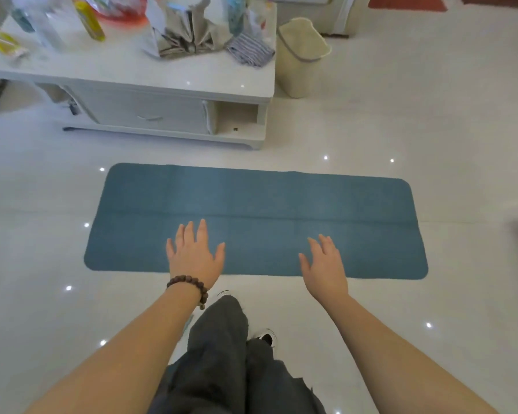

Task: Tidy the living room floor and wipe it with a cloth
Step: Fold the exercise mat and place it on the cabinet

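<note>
Spread flat across the middle of the frame, the blue mat (256, 219) is a long rectangle with rounded corners, an even dusty teal, with a faint crease running along its length and fainter ones crossing it. It lies on the glossy pale tiled floor (431, 115), which shows small bright light reflections.

Both hands reach out over the mat's near long edge in the lower middle of the frame. The left hand (193, 252) has straight, slightly spread fingers pointing toward the top of the frame, its palm down over the mat left of centre; a dark beaded bracelet (190, 286) circles that wrist. The right hand (326, 264) is likewise flat, fingers straight and a little apart, over the mat right of centre. Neither hand grips anything; whether the palms actually touch the fabric cannot be told.

The mat's long axis runs from the left to the right of the frame, tilted slightly so its right end sits lower in the picture. Its far long edge faces a white coffee table (162, 76) in the upper left, which carries bottles, bags and a striped cloth (248, 49). A cream bin (301, 55) stands just beside the table's right end. Dark trouser legs (222, 354) fill the bottom centre.
</note>
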A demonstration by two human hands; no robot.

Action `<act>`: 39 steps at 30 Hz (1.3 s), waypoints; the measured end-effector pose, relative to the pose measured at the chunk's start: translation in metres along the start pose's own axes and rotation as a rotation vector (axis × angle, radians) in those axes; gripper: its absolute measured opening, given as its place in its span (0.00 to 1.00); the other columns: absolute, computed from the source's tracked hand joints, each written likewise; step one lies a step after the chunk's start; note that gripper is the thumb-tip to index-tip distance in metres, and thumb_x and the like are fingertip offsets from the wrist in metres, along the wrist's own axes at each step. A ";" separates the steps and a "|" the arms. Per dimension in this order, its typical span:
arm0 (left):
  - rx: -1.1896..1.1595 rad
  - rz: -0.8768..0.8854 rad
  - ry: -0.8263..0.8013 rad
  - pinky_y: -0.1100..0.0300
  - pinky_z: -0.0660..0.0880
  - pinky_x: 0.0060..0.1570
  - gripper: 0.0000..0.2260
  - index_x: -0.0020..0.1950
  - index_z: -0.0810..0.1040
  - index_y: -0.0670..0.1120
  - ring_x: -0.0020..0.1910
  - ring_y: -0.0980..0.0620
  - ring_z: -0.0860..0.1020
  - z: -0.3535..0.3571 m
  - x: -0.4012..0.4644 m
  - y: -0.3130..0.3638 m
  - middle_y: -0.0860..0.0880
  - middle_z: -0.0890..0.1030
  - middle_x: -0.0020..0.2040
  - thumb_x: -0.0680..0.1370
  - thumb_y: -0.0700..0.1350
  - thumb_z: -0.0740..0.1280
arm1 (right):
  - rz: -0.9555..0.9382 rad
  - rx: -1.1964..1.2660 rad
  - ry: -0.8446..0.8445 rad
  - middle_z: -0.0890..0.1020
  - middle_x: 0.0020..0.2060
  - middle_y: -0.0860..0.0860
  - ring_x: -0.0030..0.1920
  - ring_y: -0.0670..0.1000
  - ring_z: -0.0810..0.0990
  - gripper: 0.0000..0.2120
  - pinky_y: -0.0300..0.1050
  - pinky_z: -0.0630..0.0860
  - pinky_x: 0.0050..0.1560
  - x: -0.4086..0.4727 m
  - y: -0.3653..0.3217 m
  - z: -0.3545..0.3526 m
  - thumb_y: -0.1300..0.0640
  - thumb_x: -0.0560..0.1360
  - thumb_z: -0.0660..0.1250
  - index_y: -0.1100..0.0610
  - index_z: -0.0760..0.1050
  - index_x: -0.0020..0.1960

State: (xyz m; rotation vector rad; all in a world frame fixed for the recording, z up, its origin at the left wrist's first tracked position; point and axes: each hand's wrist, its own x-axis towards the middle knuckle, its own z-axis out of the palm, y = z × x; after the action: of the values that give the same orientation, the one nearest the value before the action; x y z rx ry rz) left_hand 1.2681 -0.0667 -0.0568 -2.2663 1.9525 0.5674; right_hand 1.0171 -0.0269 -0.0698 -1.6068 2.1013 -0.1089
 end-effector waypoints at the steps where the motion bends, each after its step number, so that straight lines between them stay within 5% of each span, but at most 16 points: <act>1: -0.001 -0.004 -0.005 0.44 0.49 0.74 0.30 0.77 0.51 0.49 0.77 0.47 0.49 0.003 0.007 0.001 0.45 0.55 0.77 0.79 0.60 0.52 | -0.003 -0.005 -0.003 0.59 0.75 0.57 0.76 0.56 0.51 0.24 0.51 0.51 0.75 0.008 0.000 0.002 0.50 0.81 0.56 0.59 0.61 0.73; 17: 0.117 0.124 -0.163 0.46 0.47 0.74 0.31 0.78 0.50 0.49 0.77 0.48 0.48 0.111 0.135 0.007 0.46 0.55 0.77 0.79 0.60 0.53 | 0.060 -0.059 -0.139 0.59 0.75 0.58 0.76 0.57 0.53 0.24 0.52 0.53 0.75 0.136 0.052 0.097 0.50 0.81 0.57 0.60 0.62 0.73; 28: 0.247 0.318 -0.265 0.50 0.48 0.75 0.32 0.78 0.48 0.49 0.77 0.48 0.47 0.383 0.270 -0.027 0.47 0.53 0.78 0.79 0.61 0.54 | -0.052 -0.203 -0.248 0.56 0.76 0.56 0.76 0.55 0.49 0.25 0.50 0.46 0.76 0.274 0.221 0.311 0.49 0.81 0.56 0.57 0.59 0.75; 33: 0.264 0.389 -0.276 0.51 0.46 0.75 0.35 0.78 0.47 0.50 0.77 0.49 0.44 0.496 0.314 -0.048 0.47 0.49 0.78 0.78 0.62 0.57 | -0.175 -0.298 -0.251 0.63 0.73 0.59 0.75 0.58 0.57 0.26 0.54 0.53 0.74 0.329 0.285 0.407 0.50 0.77 0.64 0.58 0.64 0.72; 37: 0.347 0.570 -0.305 0.48 0.47 0.74 0.46 0.78 0.48 0.50 0.76 0.47 0.44 0.570 0.337 -0.071 0.42 0.51 0.78 0.69 0.69 0.64 | -0.283 -0.359 -0.293 0.72 0.68 0.60 0.68 0.61 0.70 0.29 0.58 0.64 0.67 0.355 0.320 0.471 0.48 0.68 0.74 0.57 0.73 0.66; 39: 0.424 0.629 -0.367 0.46 0.49 0.73 0.52 0.77 0.53 0.50 0.76 0.43 0.49 0.599 0.342 -0.083 0.39 0.57 0.76 0.60 0.75 0.62 | -0.321 -0.406 -0.350 0.69 0.70 0.58 0.69 0.59 0.69 0.33 0.54 0.60 0.71 0.360 0.331 0.493 0.40 0.67 0.70 0.53 0.71 0.68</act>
State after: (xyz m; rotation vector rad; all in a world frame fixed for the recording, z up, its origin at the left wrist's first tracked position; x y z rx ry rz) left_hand 1.2580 -0.1854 -0.7408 -1.1945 2.2845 0.5030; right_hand 0.8650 -0.1473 -0.7364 -2.0164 1.6552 0.4878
